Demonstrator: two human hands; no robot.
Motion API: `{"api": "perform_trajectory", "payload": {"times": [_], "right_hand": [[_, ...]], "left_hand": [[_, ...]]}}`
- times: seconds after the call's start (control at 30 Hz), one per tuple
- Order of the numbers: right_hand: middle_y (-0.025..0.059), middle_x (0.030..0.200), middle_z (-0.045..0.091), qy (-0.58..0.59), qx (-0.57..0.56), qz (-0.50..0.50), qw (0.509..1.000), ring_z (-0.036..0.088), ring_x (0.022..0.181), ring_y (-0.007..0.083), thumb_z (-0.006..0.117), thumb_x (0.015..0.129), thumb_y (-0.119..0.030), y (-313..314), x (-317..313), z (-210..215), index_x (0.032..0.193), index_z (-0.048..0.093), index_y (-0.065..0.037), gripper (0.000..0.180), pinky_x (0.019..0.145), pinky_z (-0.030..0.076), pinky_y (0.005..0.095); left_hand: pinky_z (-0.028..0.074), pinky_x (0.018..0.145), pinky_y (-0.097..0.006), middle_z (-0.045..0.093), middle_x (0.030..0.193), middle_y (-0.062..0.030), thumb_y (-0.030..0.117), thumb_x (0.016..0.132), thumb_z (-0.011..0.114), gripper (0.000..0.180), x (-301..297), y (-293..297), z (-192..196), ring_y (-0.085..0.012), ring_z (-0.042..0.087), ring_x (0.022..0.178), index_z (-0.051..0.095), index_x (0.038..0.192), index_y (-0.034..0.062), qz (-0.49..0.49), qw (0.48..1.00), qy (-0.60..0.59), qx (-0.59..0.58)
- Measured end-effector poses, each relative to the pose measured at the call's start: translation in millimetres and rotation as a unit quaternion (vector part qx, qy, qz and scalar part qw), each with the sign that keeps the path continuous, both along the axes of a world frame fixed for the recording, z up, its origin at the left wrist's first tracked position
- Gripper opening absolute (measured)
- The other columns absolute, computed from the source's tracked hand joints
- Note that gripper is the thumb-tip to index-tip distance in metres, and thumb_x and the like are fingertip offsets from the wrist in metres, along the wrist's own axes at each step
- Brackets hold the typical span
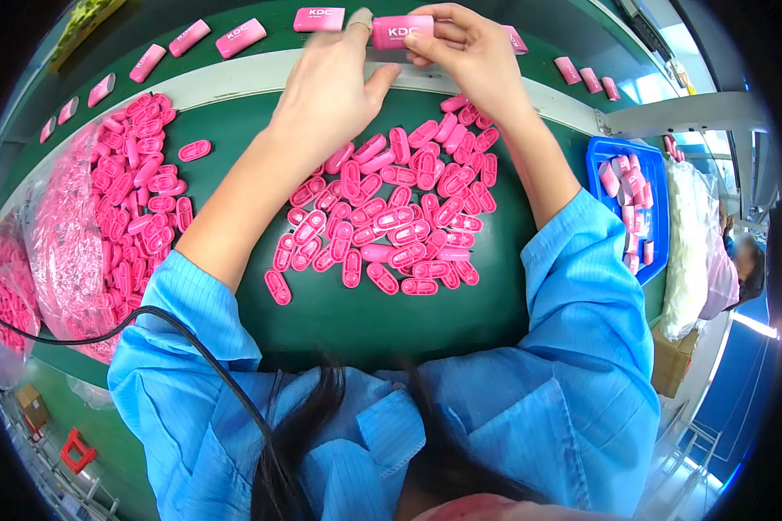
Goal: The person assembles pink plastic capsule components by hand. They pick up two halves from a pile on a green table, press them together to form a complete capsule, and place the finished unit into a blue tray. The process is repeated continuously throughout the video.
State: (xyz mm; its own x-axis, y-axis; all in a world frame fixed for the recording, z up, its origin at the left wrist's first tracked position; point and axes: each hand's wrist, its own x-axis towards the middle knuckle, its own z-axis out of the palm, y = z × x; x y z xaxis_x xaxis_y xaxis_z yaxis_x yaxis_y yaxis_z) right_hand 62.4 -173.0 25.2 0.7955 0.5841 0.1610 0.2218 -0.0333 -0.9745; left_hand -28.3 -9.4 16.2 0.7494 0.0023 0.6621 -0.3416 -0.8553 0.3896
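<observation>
Right hand grips one case by its end; left fingertips come close to the other

The right hand (478, 56) grips a pink case (391, 35), thumb flat on the printed front, the other fingers at its right end and behind it. The left hand (328, 82) has its thumb spread away from the fingers; it is blurred, and whether it holds or merely touches anything cannot be told.

For good handling, the right grip would best stay light and near the end, so that the thumb does not rub the print and the face stays easy to see. The covered left fingertip (361, 17) seems the better one to steady the far end, meeting it squarely rather than tipping it.

The case lies between the two hands, above the white rail (235, 82), its left end right by the covered fingertip. A second case (319, 17) sits just left of that fingertip, where a careless sweep could knock it askew. Nearer the body, loose pink caps (406, 255) are scattered on the green table (487, 304) between the forearms, well below both hands; low wrists might drag through them.
</observation>
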Motion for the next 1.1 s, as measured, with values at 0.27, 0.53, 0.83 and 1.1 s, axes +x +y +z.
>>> {"api": "perform_trajectory", "payload": {"times": [0.27, 0.53, 0.83, 1.1], "right_hand": [[0.0165, 0.093, 0.069, -0.276, -0.223, -0.098, 0.93, 0.066, 0.079, 0.0252, 0.067, 0.084, -0.019, 20.9, 72.4, -5.3, 0.106, 0.067, 0.003, 0.031, 0.073, 0.053, 0.0345], [0.0225, 0.101, 0.065, -0.228, -0.321, -0.134, 0.909, 0.066, 0.092, 0.0293, 0.067, 0.082, -0.019, 0.6, 42.4, 20.8, 0.092, 0.066, 0.003, 0.024, 0.078, 0.052, 0.0371], [0.0086, 0.099, 0.066, 0.09, -0.023, -0.001, 0.996, 0.067, 0.086, 0.0117, 0.067, 0.09, -0.02, -31.2, 16.9, -3.2, 0.125, 0.054, 0.002, 0.043, 0.081, 0.055, 0.0231], [0.014, 0.108, 0.065, 0.115, 0.028, 0.015, 0.993, 0.068, 0.092, 0.0166, 0.067, 0.09, -0.013, -18.3, 2.1, -7.1, 0.121, 0.054, 0.004, 0.038, 0.084, 0.056, 0.0241]], "left_hand": [[0.052, 0.064, -0.036, 0.067, 0.084, -0.0182, 0.024, 0.079, 0.074, 0.033, -63.5, 30.8, 49.1, -0.0263, 0.067, 0.068, 0.067, 0.096, -0.0034, 0.029, 0.949, 0.298, 0.093], [0.052, 0.062, -0.029, 0.068, 0.076, -0.0122, 0.012, 0.081, 0.071, 0.02, -59.5, 15.4, 19.5, -0.0188, 0.067, 0.063, 0.065, 0.094, -0.0014, -0.064, 0.94, 0.292, -0.164], [0.056, 0.076, -0.024, 0.066, 0.097, -0.0103, 0.005, 0.089, 0.063, 0.032, 14.2, -4.0, 2.0, -0.0159, 0.068, 0.081, 0.059, 0.12, -0.0052, -0.184, 0.779, 0.235, -0.552], [0.055, 0.081, -0.025, 0.068, 0.104, -0.015, 0.007, 0.087, 0.067, 0.038, 16.1, 3.3, -6.0, -0.0161, 0.067, 0.089, 0.058, 0.122, -0.0056, -0.168, 0.829, 0.203, -0.493]]}}
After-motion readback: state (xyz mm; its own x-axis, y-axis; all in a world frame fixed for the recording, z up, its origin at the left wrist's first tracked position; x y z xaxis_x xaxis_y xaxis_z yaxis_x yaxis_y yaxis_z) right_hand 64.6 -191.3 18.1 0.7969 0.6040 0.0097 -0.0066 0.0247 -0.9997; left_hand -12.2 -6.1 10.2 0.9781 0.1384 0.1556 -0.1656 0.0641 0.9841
